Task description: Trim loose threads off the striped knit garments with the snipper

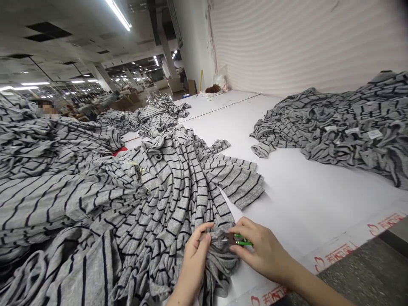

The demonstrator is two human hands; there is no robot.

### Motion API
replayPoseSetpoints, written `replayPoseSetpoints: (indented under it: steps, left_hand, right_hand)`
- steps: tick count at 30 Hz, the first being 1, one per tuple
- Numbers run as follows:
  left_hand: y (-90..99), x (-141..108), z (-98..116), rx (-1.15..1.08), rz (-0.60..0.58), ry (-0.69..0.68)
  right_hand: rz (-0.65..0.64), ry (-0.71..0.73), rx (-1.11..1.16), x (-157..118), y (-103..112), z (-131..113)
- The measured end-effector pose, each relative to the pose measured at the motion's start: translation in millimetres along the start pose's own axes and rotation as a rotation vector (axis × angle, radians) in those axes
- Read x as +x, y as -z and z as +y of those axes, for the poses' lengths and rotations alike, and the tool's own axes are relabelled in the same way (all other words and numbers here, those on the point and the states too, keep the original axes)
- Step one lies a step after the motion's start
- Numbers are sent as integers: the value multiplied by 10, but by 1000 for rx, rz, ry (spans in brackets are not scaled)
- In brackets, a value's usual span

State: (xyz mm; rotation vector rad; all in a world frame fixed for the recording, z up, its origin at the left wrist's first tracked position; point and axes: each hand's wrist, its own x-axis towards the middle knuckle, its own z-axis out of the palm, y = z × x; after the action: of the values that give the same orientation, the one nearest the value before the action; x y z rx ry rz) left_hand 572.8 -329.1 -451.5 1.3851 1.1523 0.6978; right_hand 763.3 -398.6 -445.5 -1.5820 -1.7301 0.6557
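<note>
A grey garment with dark stripes point(178, 182) lies bunched in front of me, its near edge under both hands. Pinched between the thumb and fingers of my left hand point(196, 250) is a bit of this striped fabric. My right hand point(259, 246) is closed around green-handled thread snips point(241, 240). The dark blades of the snips point left, against the fabric just beside my left fingertips. Whether the blades are apart is too small to tell.
More striped garments point(47, 170) are heaped on the left. Another pile point(344, 123) with white labels lies on the right of the white table point(293, 187). Red print runs along the table's near edge. A person's head point(47, 109) shows behind the left heap.
</note>
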Motion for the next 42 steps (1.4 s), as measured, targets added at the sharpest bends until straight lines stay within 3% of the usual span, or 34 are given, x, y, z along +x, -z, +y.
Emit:
replayPoseSetpoints:
  steps: [5, 15, 17, 19, 21, 23, 25, 26, 28, 32, 35, 38, 42]
  left_hand:
    - [20, -7, 23, 40, -64, 26]
    - [-34, 8, 66, -58, -144, 75]
    - [58, 34, 90, -86, -141, 100]
    - [268, 52, 83, -60, -144, 120]
    - [542, 48, 14, 87, -184, 108]
    - [763, 25, -102, 350, -342, 36]
    - [817, 10, -193, 621, -565, -99]
    - [763, 20, -202, 734, -601, -178]
    - [507, 106, -123, 901, -564, -324]
    - [-234, 579, 212, 982, -307, -571]
    - [-492, 1015, 266, 983, -216, -630]
    - [-299, 1238, 64, 995, -54, -611]
    - [229, 1060, -355, 1001, -25, -664]
  right_hand:
    - [-11, 79, -91, 53, -20, -24]
    - [-57, 43, -7, 80, -9, 0]
    - [-45, 16, 32, 71, 7, 55]
    - [-15, -33, 65, 77, 50, 159]
    - [33, -79, 54, 131, 115, 296]
    - [87, -87, -23, 274, 184, 435]
    - [133, -65, -120, 533, 240, 547]
    - [151, -53, -154, 704, 261, 589]
    - [188, -45, -188, 1105, 289, 656]
    - [221, -73, -244, 1865, 291, 807]
    - [212, -114, -278, 2120, 257, 981]
    - [189, -136, -295, 1980, 197, 1134]
    - [152, -105, -259, 1257, 67, 1113]
